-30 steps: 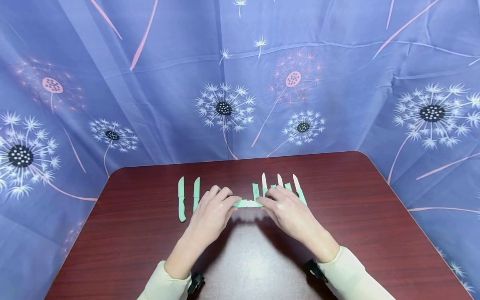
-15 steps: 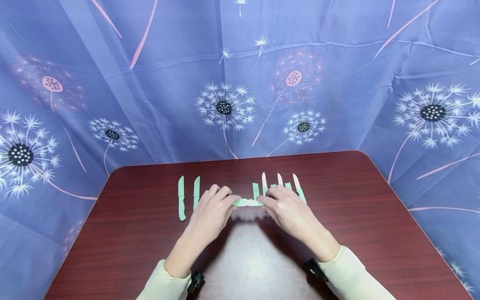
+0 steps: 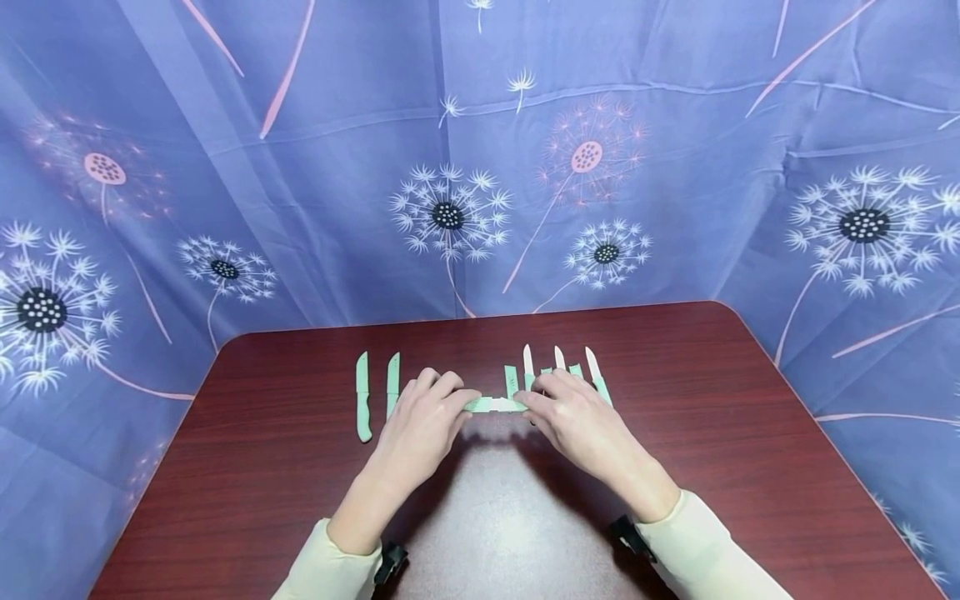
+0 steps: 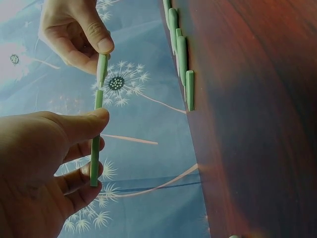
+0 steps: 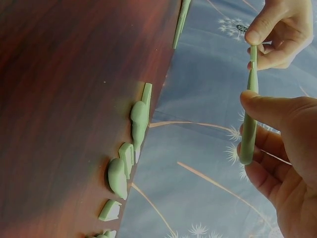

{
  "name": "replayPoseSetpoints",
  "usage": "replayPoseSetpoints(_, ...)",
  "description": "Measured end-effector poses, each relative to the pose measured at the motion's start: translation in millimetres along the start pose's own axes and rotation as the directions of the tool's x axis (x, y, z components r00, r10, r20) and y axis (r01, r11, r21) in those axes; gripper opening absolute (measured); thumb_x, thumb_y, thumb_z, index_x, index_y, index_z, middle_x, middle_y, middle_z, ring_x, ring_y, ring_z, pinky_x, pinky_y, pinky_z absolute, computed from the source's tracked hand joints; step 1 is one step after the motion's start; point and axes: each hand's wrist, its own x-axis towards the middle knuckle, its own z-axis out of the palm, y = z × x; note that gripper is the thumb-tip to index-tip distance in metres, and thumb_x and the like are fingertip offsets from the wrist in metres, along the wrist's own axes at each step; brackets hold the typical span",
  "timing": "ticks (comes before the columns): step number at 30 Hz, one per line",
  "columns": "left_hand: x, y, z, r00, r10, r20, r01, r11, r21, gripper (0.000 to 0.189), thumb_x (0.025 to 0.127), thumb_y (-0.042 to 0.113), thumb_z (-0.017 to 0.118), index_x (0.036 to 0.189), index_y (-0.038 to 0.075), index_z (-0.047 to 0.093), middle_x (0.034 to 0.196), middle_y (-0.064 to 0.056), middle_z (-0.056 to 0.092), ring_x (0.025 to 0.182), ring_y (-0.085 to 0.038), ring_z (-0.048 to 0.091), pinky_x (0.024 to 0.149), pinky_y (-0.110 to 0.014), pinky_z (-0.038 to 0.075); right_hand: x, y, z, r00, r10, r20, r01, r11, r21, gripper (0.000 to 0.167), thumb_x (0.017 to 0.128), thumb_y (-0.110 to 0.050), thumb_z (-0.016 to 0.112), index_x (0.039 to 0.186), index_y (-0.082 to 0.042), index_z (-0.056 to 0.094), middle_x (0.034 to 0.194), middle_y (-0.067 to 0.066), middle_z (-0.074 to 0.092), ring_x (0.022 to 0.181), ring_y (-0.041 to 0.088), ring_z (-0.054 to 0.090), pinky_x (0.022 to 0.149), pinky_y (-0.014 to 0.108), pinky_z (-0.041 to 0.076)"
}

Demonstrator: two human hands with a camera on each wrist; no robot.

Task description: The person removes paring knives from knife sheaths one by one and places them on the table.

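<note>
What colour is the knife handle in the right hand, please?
The knife handle is green, seen best in the right wrist view.

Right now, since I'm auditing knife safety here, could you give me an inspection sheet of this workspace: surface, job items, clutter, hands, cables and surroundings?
Surface: dark red table, wood-grained, with a bright glare near the person.
Job items in hand: held knife and held sheath, both green, end to end; a pale blade shows between them.
Job items lying: two sheathed knives on the left; bare-bladed knives and loose sheaths on the right, partly hidden.
Clutter: nothing seen.
Left hand: pinches the sheath.
Right hand: grips the knife's handle.
Cables: nothing seen.
Surroundings: blue dandelion-print cloth behind the table.
</note>
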Motion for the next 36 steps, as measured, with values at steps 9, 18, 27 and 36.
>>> replayPoseSetpoints(9, -0.3, -1.1, 0.3, 1.0, 0.0, -0.023, -0.001, 1.0, -0.004, 0.029, 0.086, 0.012, 0.09, 0.114, 0.015, 0.079, 0.098, 0.002, 0.063, 0.086, -0.024, 0.051, 0.072, -0.036, 0.046, -0.4, 1.3, 1.2, 1.0, 0.008, -0.002, -0.008, 1.0, 0.014, 0.029, 0.088, -0.014, 0.088, 0.116, -0.011, 0.079, 0.098, 0.003, 0.062, 0.086, 0.023, 0.06, 0.08, 0.036, 0.053)
replayPoseSetpoints(18, -0.3, -2.4, -0.6, 1.0, 0.0, -0.024, 0.0, 1.0, 0.002, 0.03, 0.087, 0.012, 0.089, 0.114, 0.015, 0.079, 0.099, 0.002, 0.063, 0.088, -0.025, 0.052, 0.072, -0.037, 0.046, -0.7, 2.9, 1.0, 1.0, 0.007, 0.001, -0.007, 1.0, 0.013, 0.03, 0.088, -0.012, 0.088, 0.116, -0.011, 0.078, 0.098, 0.003, 0.062, 0.086, 0.023, 0.06, 0.08, 0.035, 0.052)
replayPoseSetpoints(27, -0.3, -3.2, -2.5, 1.0, -0.021, -0.011, 0.021, 1.0, -0.018, 0.029, 0.088, 0.011, 0.088, 0.115, 0.015, 0.079, 0.1, 0.002, 0.063, 0.089, -0.025, 0.052, 0.072, -0.036, 0.045, -1.2, 3.7, 1.1, 1.0, 0.018, -0.013, -0.017, 1.0, 0.022, 0.032, 0.086, -0.012, 0.089, 0.117, -0.011, 0.079, 0.099, 0.003, 0.064, 0.086, 0.023, 0.06, 0.079, 0.036, 0.053)
replayPoseSetpoints(36, -1.2, -3.9, -4.0, 0.999, -0.035, 0.003, 0.035, 0.999, -0.025, 0.029, 0.089, 0.01, 0.087, 0.116, 0.015, 0.079, 0.101, 0.002, 0.063, 0.09, -0.025, 0.053, 0.074, -0.037, 0.046, -0.8, 4.0, -0.5, 1.0, 0.023, -0.013, -0.022, 1.0, 0.006, 0.032, 0.086, -0.012, 0.089, 0.116, -0.011, 0.079, 0.1, 0.004, 0.065, 0.087, 0.024, 0.061, 0.08, 0.037, 0.054)
